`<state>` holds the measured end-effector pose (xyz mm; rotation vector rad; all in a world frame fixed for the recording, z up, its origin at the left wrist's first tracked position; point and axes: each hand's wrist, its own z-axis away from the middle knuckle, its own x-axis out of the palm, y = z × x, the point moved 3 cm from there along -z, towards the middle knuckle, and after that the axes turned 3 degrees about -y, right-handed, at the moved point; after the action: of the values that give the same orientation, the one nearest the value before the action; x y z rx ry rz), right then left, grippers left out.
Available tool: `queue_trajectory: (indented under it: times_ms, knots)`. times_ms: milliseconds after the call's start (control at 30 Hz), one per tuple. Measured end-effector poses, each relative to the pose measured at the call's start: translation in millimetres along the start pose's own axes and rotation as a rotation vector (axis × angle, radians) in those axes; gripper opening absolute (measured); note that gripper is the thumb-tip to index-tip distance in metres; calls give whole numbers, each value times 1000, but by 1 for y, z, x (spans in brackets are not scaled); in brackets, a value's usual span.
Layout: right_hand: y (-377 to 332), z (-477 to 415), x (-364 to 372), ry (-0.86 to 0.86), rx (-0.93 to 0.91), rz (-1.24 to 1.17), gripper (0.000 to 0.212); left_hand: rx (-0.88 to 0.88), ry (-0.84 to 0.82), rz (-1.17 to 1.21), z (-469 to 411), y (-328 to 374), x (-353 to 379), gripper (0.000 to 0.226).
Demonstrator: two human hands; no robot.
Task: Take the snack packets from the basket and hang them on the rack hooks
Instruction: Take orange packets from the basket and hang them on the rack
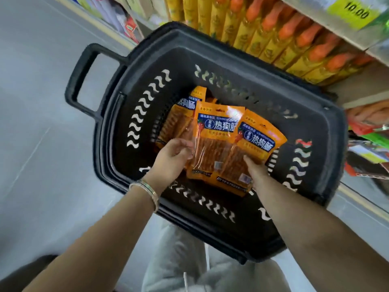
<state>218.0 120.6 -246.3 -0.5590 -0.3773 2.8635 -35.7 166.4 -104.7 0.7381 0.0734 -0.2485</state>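
Observation:
A black plastic basket (221, 51) stands on the floor below me. Both hands reach into it. My left hand (172, 154) grips the left edge of an orange snack packet (216, 131) with a blue label. My right hand (255, 167) pinches the lower part of a second orange packet (261, 140) that overlaps the first. More orange packets (189, 106) lie beneath them in the basket. No rack hooks are in sight.
Shelves with yellow bottles with orange caps (273, 32) run along the upper right, with a yellow price tag (355, 12) above. More goods (368, 131) sit lower right. The basket handle (84, 76) sticks out left over grey floor (42, 123).

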Motion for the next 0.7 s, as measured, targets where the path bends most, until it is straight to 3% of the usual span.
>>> queue_trajectory:
  times_ms: [133,200,300,467,567,700]
  knots:
    - [12,-1,6,82,87,-61,69,-16,-27,-30,-16,-5,-9,8]
    - [12,6,0,198,12,-27,57,-61,-62,-31,-19,-9,-11,8]
    - [-2,26,1,159,-208,31,29,-107,-102,-82,-23,-10,-9,9]
    - [-27,82,15,-246,-252,-35,38,-215,-192,-86,-20,-5,1,8]
    - [-36,120,32,-406,-219,-136,49,-273,-304,-55,-13,-1,11,40]
    - [-41,156,62,-728,-179,-231,43,-201,-452,139,-8,8,16,60]
